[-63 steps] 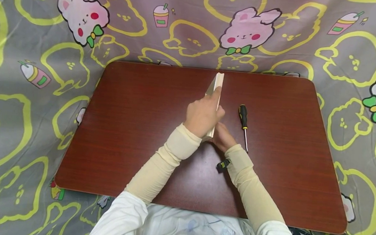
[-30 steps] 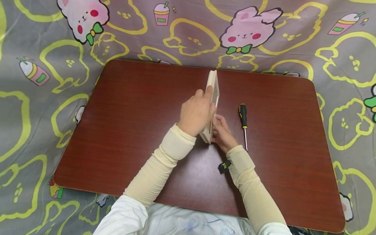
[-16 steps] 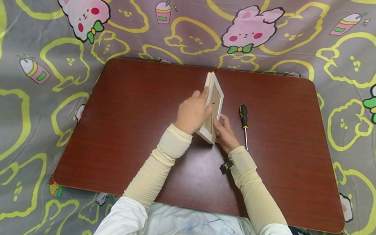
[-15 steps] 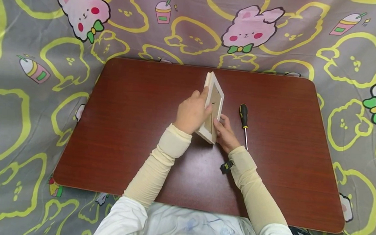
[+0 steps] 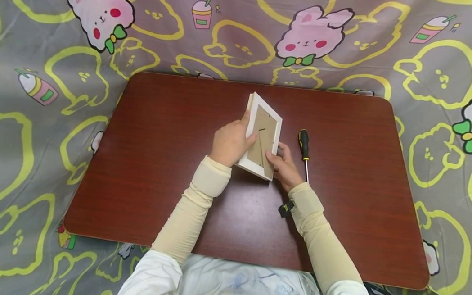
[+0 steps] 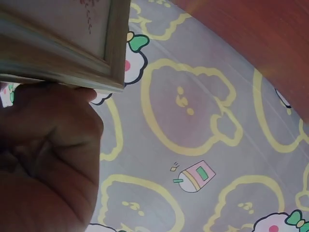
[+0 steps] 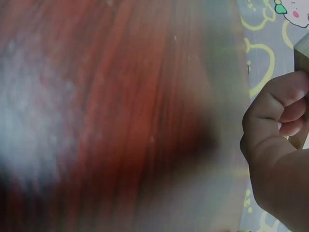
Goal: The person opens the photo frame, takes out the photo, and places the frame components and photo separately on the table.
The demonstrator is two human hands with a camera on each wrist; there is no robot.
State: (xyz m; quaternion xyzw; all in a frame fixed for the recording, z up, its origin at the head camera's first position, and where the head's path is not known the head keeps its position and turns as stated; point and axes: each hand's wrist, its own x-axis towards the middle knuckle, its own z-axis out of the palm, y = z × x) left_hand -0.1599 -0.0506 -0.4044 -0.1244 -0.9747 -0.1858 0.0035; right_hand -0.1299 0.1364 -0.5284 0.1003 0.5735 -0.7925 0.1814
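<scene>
A picture frame (image 5: 263,122) with a pale wooden border is held tilted above the table, its brown backing board toward the head camera. My left hand (image 5: 231,142) grips its left side, thumb lying over the back. The right hand (image 5: 286,167) pinches the lower right edge, with the thumb on the backing. In the left wrist view the picture frame (image 6: 113,53) shows its front, with a faint reddish print, above the left hand (image 6: 53,145). The right wrist view has the right hand (image 7: 277,125) curled at the frame's edge (image 7: 301,63).
A black and yellow screwdriver (image 5: 304,147) lies on the brown table (image 5: 170,161), right of the frame. A small black object with yellow-green markings (image 5: 286,209) is beside the right wrist. Patterned cloth (image 5: 242,44) surrounds the table.
The picture frame has turned from nearly edge-on to show its back, tilting toward the head camera. My left hand has moved left and slightly down with it; the right hand keeps hold low down.
</scene>
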